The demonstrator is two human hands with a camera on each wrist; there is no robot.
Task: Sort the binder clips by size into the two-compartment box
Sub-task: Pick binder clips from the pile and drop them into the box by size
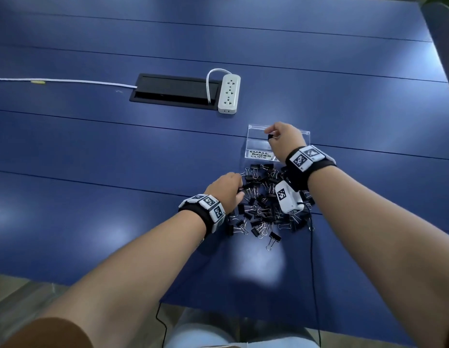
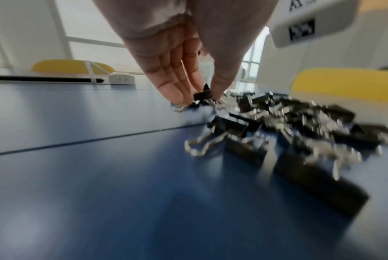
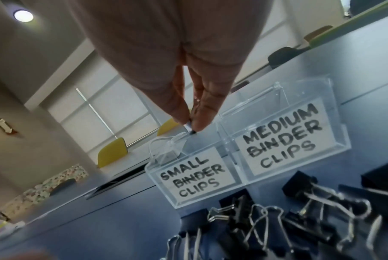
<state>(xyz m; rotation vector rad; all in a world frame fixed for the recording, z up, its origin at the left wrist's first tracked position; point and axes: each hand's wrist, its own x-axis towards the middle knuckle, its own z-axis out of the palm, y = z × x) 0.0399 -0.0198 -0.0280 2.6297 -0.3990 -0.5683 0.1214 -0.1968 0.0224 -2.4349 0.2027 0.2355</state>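
A pile of black binder clips (image 1: 266, 207) with silver wire handles lies on the blue table. Beyond it stands a clear two-compartment box (image 3: 202, 195) labelled "SMALL BINDER CLIPS" on the left and "MEDIUM BINDER CLIPS" (image 3: 282, 140) on the right. My right hand (image 1: 271, 136) pinches a small black clip (image 3: 189, 127) above the small compartment. At the pile's left edge, my left hand (image 2: 202, 95) pinches a black clip (image 2: 203, 95) between thumb and fingers, low on the table. Both compartments look empty.
A white power strip (image 1: 229, 94) lies beside a black cable hatch (image 1: 175, 91) further back, with a white cable (image 1: 67, 81) running left. The near table edge (image 1: 93, 282) is close to my body. Yellow chairs (image 3: 111, 152) stand beyond the table.
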